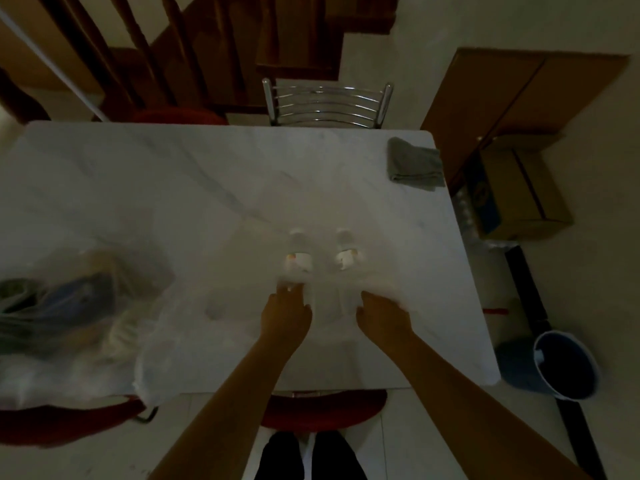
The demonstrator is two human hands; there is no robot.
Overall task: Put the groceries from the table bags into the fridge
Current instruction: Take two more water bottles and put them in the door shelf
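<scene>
Two clear bottles stand side by side on the white marble table (173,174), the left bottle (298,258) and the right bottle (346,252), both wrapped in a thin translucent plastic bag (325,299). My left hand (287,317) grips the bag's film just below the left bottle. My right hand (382,315) holds the bag's other side below the right bottle. A second clear bag (69,306) with blue and brownish groceries lies at the table's left edge. The image is dim and blurred.
A folded grey cloth (414,164) lies on the table's far right corner. A chrome chair (327,103) stands behind the table, red chairs (325,408) in front. Cardboard boxes (519,192) and a blue bucket (562,365) sit on the floor at right.
</scene>
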